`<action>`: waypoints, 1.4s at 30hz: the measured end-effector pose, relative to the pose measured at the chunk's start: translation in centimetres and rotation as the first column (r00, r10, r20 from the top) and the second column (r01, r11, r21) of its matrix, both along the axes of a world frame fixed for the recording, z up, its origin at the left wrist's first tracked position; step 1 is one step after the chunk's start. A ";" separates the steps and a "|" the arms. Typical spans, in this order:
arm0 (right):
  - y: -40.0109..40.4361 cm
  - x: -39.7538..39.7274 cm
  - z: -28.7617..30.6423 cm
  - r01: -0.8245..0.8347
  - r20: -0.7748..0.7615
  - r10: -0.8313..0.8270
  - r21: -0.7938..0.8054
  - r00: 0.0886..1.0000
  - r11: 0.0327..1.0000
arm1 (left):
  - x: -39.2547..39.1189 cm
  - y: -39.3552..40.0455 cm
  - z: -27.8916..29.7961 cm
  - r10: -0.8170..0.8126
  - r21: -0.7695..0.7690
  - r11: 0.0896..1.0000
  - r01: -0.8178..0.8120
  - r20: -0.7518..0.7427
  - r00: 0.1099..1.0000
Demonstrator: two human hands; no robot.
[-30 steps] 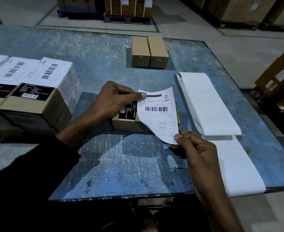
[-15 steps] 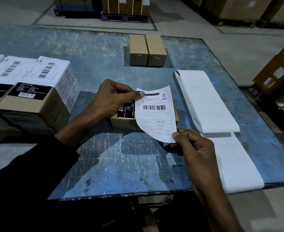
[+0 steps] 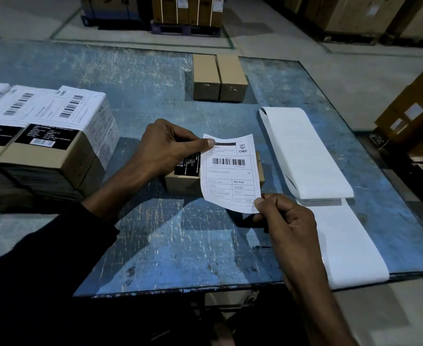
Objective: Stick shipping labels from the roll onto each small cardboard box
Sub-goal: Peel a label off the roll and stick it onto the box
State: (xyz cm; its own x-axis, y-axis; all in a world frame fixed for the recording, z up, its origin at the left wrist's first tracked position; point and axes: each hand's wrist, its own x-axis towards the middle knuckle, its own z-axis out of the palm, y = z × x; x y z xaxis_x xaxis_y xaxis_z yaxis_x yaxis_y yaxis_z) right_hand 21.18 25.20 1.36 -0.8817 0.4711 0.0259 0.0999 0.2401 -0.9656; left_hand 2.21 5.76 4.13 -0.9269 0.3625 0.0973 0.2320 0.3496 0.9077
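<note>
Label held up w/ both hands over a small box at mid-table. Left hand pinches its top-left corner, thumb on top; right hand pinches the bottom-right corner. Label curves a bit, printed side up; hard to say whether it touches the box yet. Label roll lies just right, strip trailing to the near edge. Two plain boxes sit farther back; labelled boxes stacked at left.
</note>
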 end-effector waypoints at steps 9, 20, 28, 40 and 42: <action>0.0 -0.1 -0.1 0.012 0.000 -0.012 0.020 1.000 1.000 | 0.3 0.2 0.3 0.041 -0.053 0.998 -0.040 0.010 0.999; -0.2 0.5 0.1 0.138 -0.125 -0.136 0.010 0.983 0.990 | 0.1 0.1 0.0 0.048 -0.099 0.994 -0.045 0.021 0.999; -1.0 0.2 3.1 0.271 -0.313 -0.247 0.034 0.917 0.962 | -0.8 -2.0 2.3 -0.267 -0.201 0.929 0.309 0.214 0.940; -6.1 -4.1 5.2 -0.567 0.408 0.395 0.628 0.823 0.533 | -1.8 -2.8 1.1 -0.404 -0.119 0.896 0.428 0.186 0.896; -5.6 -4.0 4.5 -0.567 0.429 0.374 0.671 0.823 0.478 | -1.7 -2.6 1.1 -0.402 -0.107 0.897 0.428 0.204 0.893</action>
